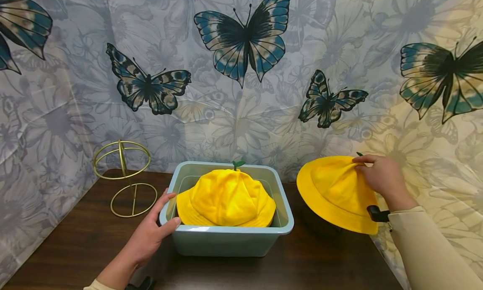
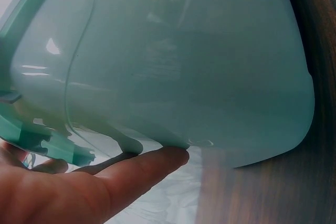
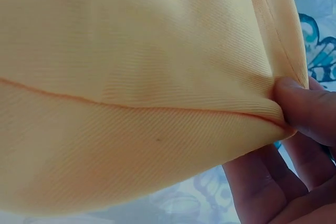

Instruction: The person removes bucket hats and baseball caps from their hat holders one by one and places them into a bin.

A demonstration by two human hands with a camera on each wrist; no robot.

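A yellow bucket hat (image 1: 222, 197) with a green sprout on top sits in a light blue-green plastic bin (image 1: 222, 241). My left hand (image 1: 152, 229) grips the bin at its front left corner, thumb and a finger on the rim. In the left wrist view, fingers lie against the outer wall of the bin (image 2: 199, 66). On the right, my right hand (image 1: 383, 178) pinches the crown top of a second yellow bucket hat (image 1: 332, 185), which hangs tilted. The right wrist view shows this hat's ribbed cloth (image 3: 157, 66) gathered between thumb and fingers; its sprout is mostly hidden by the hand.
A gold wire stand (image 1: 133, 197) with two rings stands on the dark wooden table (image 1: 90, 239) left of the bin. Behind hangs a cloth (image 1: 241, 118) printed with butterflies and flowers. Beneath the lifted hat is a dark patch on the tabletop.
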